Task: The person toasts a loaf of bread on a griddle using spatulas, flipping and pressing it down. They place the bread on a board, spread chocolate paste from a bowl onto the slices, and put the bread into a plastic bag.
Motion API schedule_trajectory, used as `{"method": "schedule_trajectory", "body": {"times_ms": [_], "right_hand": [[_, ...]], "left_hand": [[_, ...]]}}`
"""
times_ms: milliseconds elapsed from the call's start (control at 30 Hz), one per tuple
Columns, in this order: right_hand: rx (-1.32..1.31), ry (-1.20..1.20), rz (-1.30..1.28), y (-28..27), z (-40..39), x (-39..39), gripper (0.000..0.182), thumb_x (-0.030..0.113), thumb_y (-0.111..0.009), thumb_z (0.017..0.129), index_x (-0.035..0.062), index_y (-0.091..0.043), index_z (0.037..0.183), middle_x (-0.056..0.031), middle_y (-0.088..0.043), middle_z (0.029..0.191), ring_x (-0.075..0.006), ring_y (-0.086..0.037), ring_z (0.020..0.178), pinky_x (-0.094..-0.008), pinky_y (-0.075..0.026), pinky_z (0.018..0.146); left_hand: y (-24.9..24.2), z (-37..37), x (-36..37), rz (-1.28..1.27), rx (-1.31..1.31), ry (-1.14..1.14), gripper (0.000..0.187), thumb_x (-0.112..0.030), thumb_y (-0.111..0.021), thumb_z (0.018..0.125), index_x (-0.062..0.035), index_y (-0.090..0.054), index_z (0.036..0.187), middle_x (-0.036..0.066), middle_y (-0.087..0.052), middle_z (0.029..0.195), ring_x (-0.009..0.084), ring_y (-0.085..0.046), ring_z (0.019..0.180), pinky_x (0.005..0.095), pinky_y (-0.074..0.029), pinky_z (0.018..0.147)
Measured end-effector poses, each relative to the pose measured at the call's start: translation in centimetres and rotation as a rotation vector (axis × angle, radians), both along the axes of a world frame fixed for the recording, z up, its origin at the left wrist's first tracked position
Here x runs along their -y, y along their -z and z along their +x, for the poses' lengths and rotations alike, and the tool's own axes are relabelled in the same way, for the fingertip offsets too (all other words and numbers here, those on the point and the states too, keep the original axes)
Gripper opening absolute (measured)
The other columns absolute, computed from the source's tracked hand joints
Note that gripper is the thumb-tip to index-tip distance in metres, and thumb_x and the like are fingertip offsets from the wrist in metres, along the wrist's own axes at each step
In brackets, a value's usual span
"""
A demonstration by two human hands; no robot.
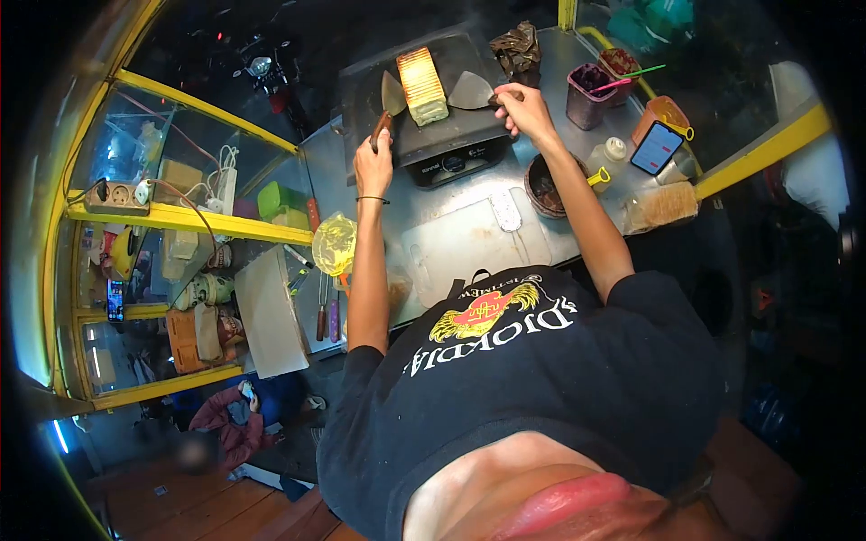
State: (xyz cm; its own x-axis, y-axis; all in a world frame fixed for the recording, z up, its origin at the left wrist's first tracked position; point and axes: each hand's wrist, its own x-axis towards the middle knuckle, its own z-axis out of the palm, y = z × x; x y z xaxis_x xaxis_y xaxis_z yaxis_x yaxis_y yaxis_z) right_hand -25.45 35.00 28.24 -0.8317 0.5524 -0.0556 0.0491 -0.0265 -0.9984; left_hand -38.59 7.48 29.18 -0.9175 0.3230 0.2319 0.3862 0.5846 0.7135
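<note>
A browned, ridged block of bread lies on the dark flat griddle, its near end pale. To its left, my left hand is closed round the brown handle of a spatula, whose blade is beside the bread. My right hand grips the dark handle of a second spatula on the right, its wide blade close to the bread's right side. A control knob shows on the front of the griddle.
A white cutting board lies in front of the griddle. Tubs, a squeeze bottle, a phone and packed bread stand right. A yellow-framed shelf is left; a seated person is lower left.
</note>
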Motion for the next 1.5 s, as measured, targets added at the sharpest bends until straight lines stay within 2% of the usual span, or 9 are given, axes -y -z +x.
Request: {"method": "schedule_trajectory", "body": {"times_ms": [133, 267, 300, 333, 400, 567, 767, 867, 1500], "right_hand": [[-0.172, 0.128, 0.515, -0.8, 0.6, 2.6, 0.031, 0.015, -0.062, 0.08, 0.0013, -0.065, 0.107, -0.0172, -0.069, 0.083, -0.0284, -0.069, 0.077, -0.0372, -0.052, 0.072], [-0.22, -0.043, 0.644, -2.0, 2.0, 6.4, 0.029, 0.015, -0.061, 0.081, -0.0002, -0.065, 0.106, -0.0211, -0.066, 0.08, -0.0331, -0.066, 0.072, -0.039, -0.051, 0.069], [-0.205, -0.057, 0.559, -2.0, 2.0, 6.3, 0.03, 0.015, -0.062, 0.082, -0.0021, -0.064, 0.106, -0.0175, -0.066, 0.075, -0.0283, -0.067, 0.071, -0.038, -0.051, 0.068], [-0.207, -0.057, 0.554, -1.4, 1.8, 5.9, 0.03, 0.015, -0.062, 0.082, -0.0021, -0.064, 0.106, -0.0175, -0.066, 0.075, -0.0283, -0.067, 0.071, -0.038, -0.051, 0.068], [-0.227, 0.005, 0.301, 0.4, 1.5, 4.8, 0.024, 0.014, -0.062, 0.087, 0.0003, -0.064, 0.107, -0.0056, -0.064, 0.07, -0.012, -0.057, 0.052, -0.0263, -0.047, 0.046], [-0.158, -0.018, -0.029, 0.6, 2.6, 2.4, 0.023, 0.016, -0.059, 0.089, -0.0022, -0.064, 0.102, -0.0061, -0.062, 0.065, -0.0082, -0.054, 0.044, -0.0232, -0.043, 0.037], [-0.25, 0.057, -0.092, 0.7, 0.3, 0.8, 0.021, 0.017, -0.059, 0.092, -0.0014, -0.065, 0.1, -0.0068, -0.062, 0.064, -0.0083, -0.054, 0.045, -0.0231, -0.043, 0.037], [-0.273, 0.08, -0.09, 0.4, -1.5, 0.6, 0.022, 0.019, -0.06, 0.091, -0.0008, -0.065, 0.1, -0.0068, -0.063, 0.064, -0.0083, -0.054, 0.044, -0.0236, -0.043, 0.036], [-0.076, 0.006, -0.17, 0.1, -2.6, -0.9, 0.026, 0.023, -0.055, 0.091, 0.0022, -0.065, 0.102, -0.0052, -0.06, 0.064, -0.0085, -0.054, 0.045, -0.0229, -0.043, 0.039]], "left_hand": [[-0.4, 0.1, -0.4, -0.055, -0.033, 0.031, 0.047, -0.042, -0.051, 0.095, 0.0014, -0.068, 0.093, 0.022, -0.067, 0.083, 0.0378, -0.066, 0.084, 0.0431, -0.048, 0.075], [-0.8, -0.5, 0.0, -0.06, -0.018, 0.056, 0.045, -0.041, -0.052, 0.095, 0.0011, -0.068, 0.093, 0.021, -0.067, 0.079, 0.0348, -0.066, 0.079, 0.0415, -0.048, 0.073], [-1.1, -0.7, 0.4, -0.066, -0.002, 0.045, 0.044, -0.04, -0.052, 0.095, 0.0012, -0.068, 0.091, 0.02, -0.066, 0.074, 0.0327, -0.066, 0.076, 0.0404, -0.048, 0.071], [-0.8, -1.1, 1.0, -0.013, -0.088, 0.061, 0.046, -0.043, -0.054, 0.095, -0.0013, -0.069, 0.085, 0.003, -0.053, 0.056, 0.0127, -0.051, 0.053, 0.0314, -0.038, 0.051], [-1.1, -2.0, 2.4, -0.023, -0.009, 0.057, 0.044, -0.041, -0.054, 0.095, -0.001, -0.069, 0.085, 0.002, -0.053, 0.056, 0.0121, -0.051, 0.053, 0.0309, -0.038, 0.051], [-0.8, -3.2, 4.4, 0.067, 0.066, 0.13, 0.044, -0.043, -0.053, 0.097, -0.0023, -0.069, 0.088, -0.004, -0.047, 0.056, 0.0047, -0.041, 0.046, 0.0236, -0.03, 0.043], [-0.9, -3.9, 4.5, 0.152, 0.26, 0.167, 0.041, -0.04, -0.054, 0.097, -0.0015, -0.07, 0.096, -0.001, -0.054, 0.06, 0.0049, -0.045, 0.05, 0.0236, -0.033, 0.045], [-1.2, -3.6, 3.7, 0.159, 0.248, 0.163, 0.041, -0.04, -0.053, 0.098, -0.0023, -0.067, 0.093, -0.005, -0.044, 0.057, 0.004, -0.039, 0.045, 0.0219, -0.029, 0.041], [-1.6, -3.1, 3.9, 0.093, 0.189, 0.196, 0.044, -0.04, -0.053, 0.098, 0.0001, -0.068, 0.088, -0.002, -0.049, 0.056, 0.0053, -0.043, 0.05, 0.0252, -0.032, 0.046]]}}
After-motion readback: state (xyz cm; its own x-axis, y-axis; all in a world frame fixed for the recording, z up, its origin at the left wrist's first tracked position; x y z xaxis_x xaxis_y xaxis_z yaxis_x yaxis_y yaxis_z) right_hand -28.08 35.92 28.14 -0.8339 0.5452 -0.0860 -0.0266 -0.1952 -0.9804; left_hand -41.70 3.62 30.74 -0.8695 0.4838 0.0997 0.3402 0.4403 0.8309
